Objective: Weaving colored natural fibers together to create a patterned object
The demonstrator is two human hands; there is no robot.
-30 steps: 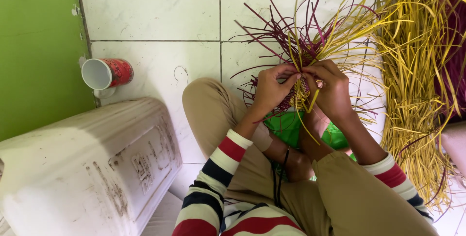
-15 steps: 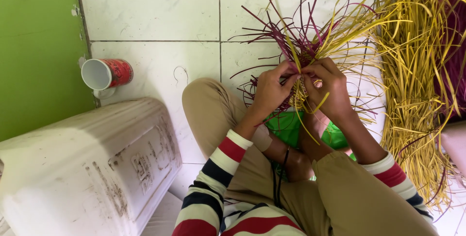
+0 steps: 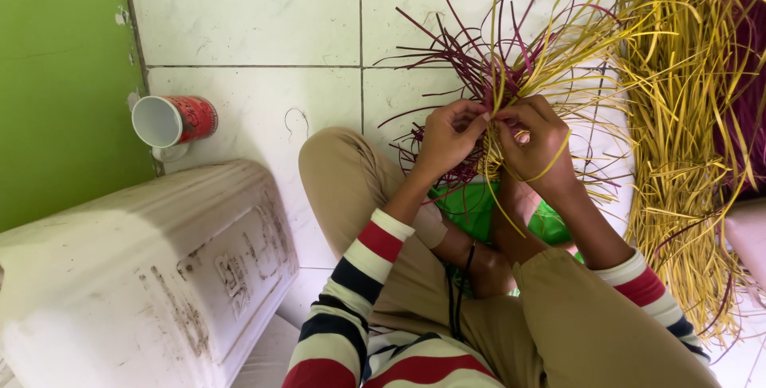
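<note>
I sit cross-legged on a white tiled floor with a half-woven piece of yellow and dark red strips (image 3: 501, 77) held in front of me. My left hand (image 3: 445, 137) pinches strips at the woven middle, and my right hand (image 3: 536, 141) grips yellow strips right beside it; the fingertips of both hands almost touch. Loose strip ends fan out upward and sideways from the weave. A green object (image 3: 471, 206) lies under my hands between my legs, mostly hidden.
A large heap of loose yellow strips (image 3: 686, 141) with some dark red ones lies on the floor at right. A red and white mug (image 3: 171, 121) lies on its side by the green wall (image 3: 56, 85). A dirty white plastic container (image 3: 144, 276) stands at left.
My fingers have shifted slightly on the weave, and a yellow strip now loops down past my right hand. The upright strip ends have swung a little.
</note>
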